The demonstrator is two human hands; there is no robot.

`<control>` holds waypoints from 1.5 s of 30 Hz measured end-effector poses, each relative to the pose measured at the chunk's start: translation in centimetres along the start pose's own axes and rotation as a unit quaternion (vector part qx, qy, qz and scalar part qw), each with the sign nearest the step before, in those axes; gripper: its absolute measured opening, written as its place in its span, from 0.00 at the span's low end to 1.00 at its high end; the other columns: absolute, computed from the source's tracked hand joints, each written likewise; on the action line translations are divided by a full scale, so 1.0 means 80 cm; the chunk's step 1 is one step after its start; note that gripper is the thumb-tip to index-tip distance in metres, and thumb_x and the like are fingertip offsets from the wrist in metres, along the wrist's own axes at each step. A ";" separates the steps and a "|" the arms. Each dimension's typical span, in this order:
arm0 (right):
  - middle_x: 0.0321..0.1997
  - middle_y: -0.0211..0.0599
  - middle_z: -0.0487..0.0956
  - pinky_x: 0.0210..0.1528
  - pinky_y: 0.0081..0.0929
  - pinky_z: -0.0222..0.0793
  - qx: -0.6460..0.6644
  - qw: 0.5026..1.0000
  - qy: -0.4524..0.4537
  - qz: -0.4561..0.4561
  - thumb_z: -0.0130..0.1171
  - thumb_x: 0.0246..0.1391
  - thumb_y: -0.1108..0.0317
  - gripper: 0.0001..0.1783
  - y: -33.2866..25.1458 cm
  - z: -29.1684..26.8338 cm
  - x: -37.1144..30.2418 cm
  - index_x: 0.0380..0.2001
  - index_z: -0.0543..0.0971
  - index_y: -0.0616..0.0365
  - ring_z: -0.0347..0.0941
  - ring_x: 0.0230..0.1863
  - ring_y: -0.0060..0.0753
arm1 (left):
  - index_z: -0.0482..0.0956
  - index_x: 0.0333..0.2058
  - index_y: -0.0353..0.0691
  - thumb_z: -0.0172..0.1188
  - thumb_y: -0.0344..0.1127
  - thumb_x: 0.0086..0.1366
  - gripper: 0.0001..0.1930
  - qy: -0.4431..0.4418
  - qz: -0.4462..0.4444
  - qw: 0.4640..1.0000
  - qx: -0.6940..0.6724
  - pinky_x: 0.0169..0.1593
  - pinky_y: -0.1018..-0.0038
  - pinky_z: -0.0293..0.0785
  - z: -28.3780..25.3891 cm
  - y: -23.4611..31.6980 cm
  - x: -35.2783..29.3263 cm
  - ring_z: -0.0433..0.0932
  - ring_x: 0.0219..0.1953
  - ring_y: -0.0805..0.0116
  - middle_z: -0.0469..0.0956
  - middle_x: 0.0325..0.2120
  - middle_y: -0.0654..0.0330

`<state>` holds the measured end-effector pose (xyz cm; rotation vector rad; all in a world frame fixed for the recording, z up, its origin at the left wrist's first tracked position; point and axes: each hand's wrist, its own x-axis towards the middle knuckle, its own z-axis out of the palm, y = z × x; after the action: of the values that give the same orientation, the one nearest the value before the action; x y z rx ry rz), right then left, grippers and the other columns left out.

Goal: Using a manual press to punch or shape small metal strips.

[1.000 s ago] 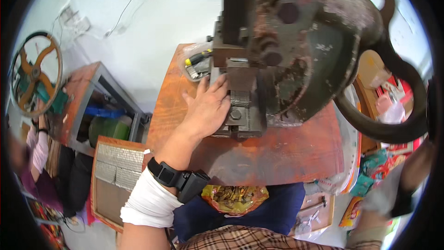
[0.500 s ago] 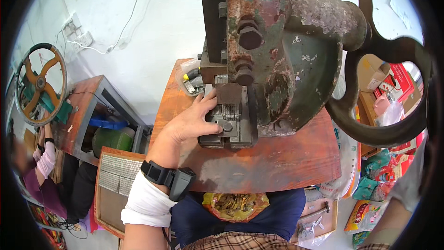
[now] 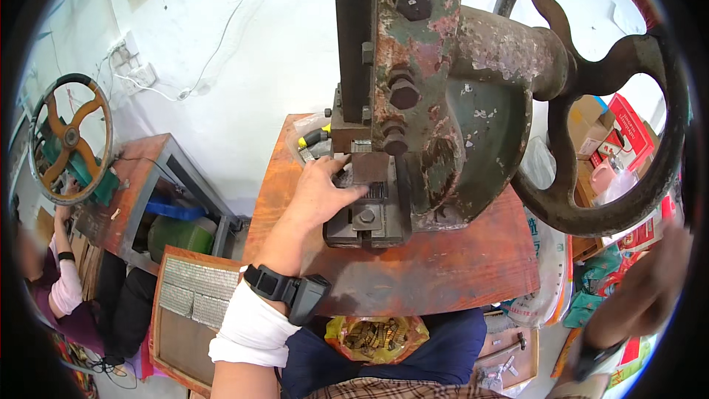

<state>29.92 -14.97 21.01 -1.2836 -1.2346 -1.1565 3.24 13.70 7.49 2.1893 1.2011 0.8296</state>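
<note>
My left hand (image 3: 325,191) rests at the die bed (image 3: 365,225) of a worn green manual press (image 3: 421,96). Its thumb reaches to a row of small ribbed metal pieces (image 3: 377,191) under the press's ram block (image 3: 370,168). The index finger lies apart from the thumb, close to the block's left side; the other fingertips are partly hidden. My right hand (image 3: 653,288) is low at the right edge, smeared by motion, below the big handwheel (image 3: 569,203) and apart from it. Whether its fingers are closed does not show.
A yellow bag of brass-coloured pieces (image 3: 377,340) lies in my lap. At left stand a wooden tray of small metal pieces (image 3: 181,340) and a co-worker (image 3: 70,288) at another wheel (image 3: 72,135). A hammer (image 3: 506,347) lies at lower right; a plastic tub (image 3: 299,133) stands behind my left hand.
My left thumb has moved from the bolt on the die bed up to the ribbed pieces. The handwheel has turned, bringing its red-wrapped rim into view. My right hand has come into view at right.
</note>
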 end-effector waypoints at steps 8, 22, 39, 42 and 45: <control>0.33 0.42 0.73 0.35 0.33 0.66 0.218 0.910 -0.320 0.149 0.63 0.33 0.81 0.14 -0.053 0.043 -0.174 0.29 0.77 0.60 0.69 0.35 0.43 | 0.78 0.33 0.29 0.67 0.42 0.47 0.21 0.130 0.077 0.988 0.040 0.40 0.62 0.71 0.003 0.013 -0.021 0.75 0.35 0.52 0.76 0.30 0.49; 0.49 0.40 0.71 0.51 0.41 0.62 0.257 0.828 -0.498 -0.027 0.67 0.37 0.57 0.26 -0.109 0.098 -0.217 0.44 0.76 0.48 0.66 0.50 0.47 | 0.76 0.37 0.34 0.70 0.37 0.42 0.23 0.070 0.115 0.988 0.072 0.42 0.63 0.67 0.062 0.003 -0.191 0.72 0.37 0.52 0.74 0.32 0.52; 0.54 0.44 0.68 0.55 0.49 0.57 0.204 0.849 -0.480 0.088 0.62 0.44 0.60 0.28 -0.101 0.127 -0.254 0.51 0.72 0.51 0.60 0.55 0.55 | 0.74 0.37 0.38 0.68 0.44 0.45 0.22 0.013 0.120 0.972 0.201 0.41 0.65 0.65 0.085 0.048 -0.167 0.71 0.38 0.54 0.73 0.33 0.55; 0.49 0.46 0.72 0.54 0.44 0.61 0.295 0.843 -0.405 0.197 0.61 0.45 0.70 0.22 -0.090 0.124 -0.261 0.48 0.74 0.57 0.64 0.52 0.55 | 0.74 0.36 0.38 0.67 0.44 0.47 0.21 0.016 0.137 0.962 0.235 0.37 0.65 0.66 0.093 0.038 -0.171 0.72 0.34 0.55 0.74 0.32 0.55; 0.45 0.45 0.74 0.52 0.41 0.63 0.321 0.837 -0.388 0.212 0.60 0.45 0.73 0.16 -0.085 0.119 -0.255 0.41 0.77 0.59 0.65 0.50 0.54 | 0.72 0.38 0.32 0.63 0.44 0.55 0.21 0.066 0.081 0.994 -0.028 0.34 0.65 0.69 0.088 0.035 -0.188 0.73 0.30 0.57 0.74 0.29 0.54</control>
<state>22.57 -6.87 0.15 -1.4100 -1.5972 0.1777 3.45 -1.62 0.48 2.2382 1.0574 1.0767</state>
